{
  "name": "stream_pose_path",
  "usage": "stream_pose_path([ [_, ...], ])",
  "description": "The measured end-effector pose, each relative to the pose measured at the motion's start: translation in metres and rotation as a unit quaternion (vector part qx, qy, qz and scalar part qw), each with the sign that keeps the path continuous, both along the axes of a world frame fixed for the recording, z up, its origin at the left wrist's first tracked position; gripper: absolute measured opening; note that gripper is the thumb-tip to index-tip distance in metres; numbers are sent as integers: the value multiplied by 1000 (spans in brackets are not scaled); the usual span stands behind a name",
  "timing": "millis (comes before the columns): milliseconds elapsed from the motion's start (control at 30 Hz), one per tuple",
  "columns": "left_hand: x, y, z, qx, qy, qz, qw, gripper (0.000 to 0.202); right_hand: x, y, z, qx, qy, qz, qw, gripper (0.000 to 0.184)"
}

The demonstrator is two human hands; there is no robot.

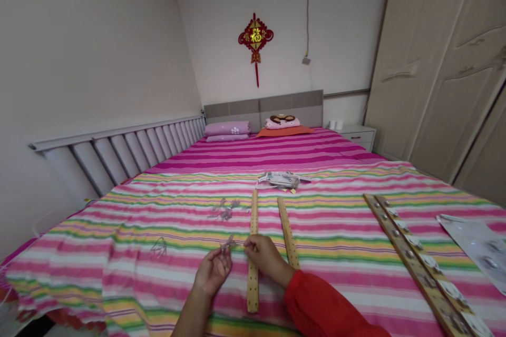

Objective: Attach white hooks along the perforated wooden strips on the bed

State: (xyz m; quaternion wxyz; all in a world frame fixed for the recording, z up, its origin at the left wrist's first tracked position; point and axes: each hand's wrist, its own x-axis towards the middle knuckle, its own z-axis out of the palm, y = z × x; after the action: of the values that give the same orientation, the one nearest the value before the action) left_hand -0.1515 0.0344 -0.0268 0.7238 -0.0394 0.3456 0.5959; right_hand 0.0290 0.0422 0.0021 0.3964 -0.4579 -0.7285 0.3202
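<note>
Hands, two, bare, from the head view: left hand [215, 269], palm partly turned up, thumb and fingers pinching a small transparent packet [228, 244]; right hand [265, 257], fingers bent toward that packet, whether closed on some tiny part cannot be told. Hands near each other, a narrow gap between the fingertips. Packet: at the left fingertips, just left of the right hand's fingers, its long axis not readable at this size. Perforated wooden strip [254, 221], one: lying on the bed beneath the right hand, long axis running away from the wearer; right hand nearer, crossing it around mid-length, left hand beside it. Second perforated wooden strip [288, 231]: to the right, slightly slanted, near end hidden by the right wrist and red sleeve [328, 305]. Loose transparent packets [225, 210], several: beyond the left hand. Packaged bundle [280, 180]: past the strips' far ends. Longer wooden strips with white round fittings [413, 265], pair: well apart at right. Edges and room: striped sheet [130, 221] spreads broadly leftward to the bed's edge by the radiator [118, 155]; another broad stretch separates the second strip from the longer pair.
</note>
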Motion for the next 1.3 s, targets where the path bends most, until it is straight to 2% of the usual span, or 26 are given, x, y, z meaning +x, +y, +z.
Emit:
stream_pose_path([
  [100,1,0,-1,2,6,-11,1000,19,-19,7,0,28,-19,2,999,18],
  [233,0,0,-4,6,5,-31,999,19,-31,11,-4,61,-78,5,995,20],
  [400,-1,1,-7,11,6,-37,999,19,-39,16,-8,42,-88,-18,995,16],
  [600,-4,-3,-9,35,-24,-32,999,19,-49,23,-8,16,-48,-90,995,16],
  [733,0,-7,1,78,-25,-38,996,21,-52,24,-15,-19,-1,-82,996,13],
  [867,7,-11,19,95,96,-6,991,14,-50,24,-21,-69,66,-63,993,33],
  [967,13,-15,32,126,193,16,973,14,-42,24,-16,-122,120,-67,983,24],
  [1067,20,-22,39,156,246,21,956,15,-26,19,-3,-174,170,-66,968,12],
  [1133,27,-29,42,184,292,28,938,15,-13,9,6,-192,197,-63,959,14],
  [1200,35,-37,45,226,359,45,904,13,0,-5,13,-207,233,-54,948,21],
  [1300,51,-52,46,289,442,84,845,13,19,-31,18,-237,333,-33,912,32],
])
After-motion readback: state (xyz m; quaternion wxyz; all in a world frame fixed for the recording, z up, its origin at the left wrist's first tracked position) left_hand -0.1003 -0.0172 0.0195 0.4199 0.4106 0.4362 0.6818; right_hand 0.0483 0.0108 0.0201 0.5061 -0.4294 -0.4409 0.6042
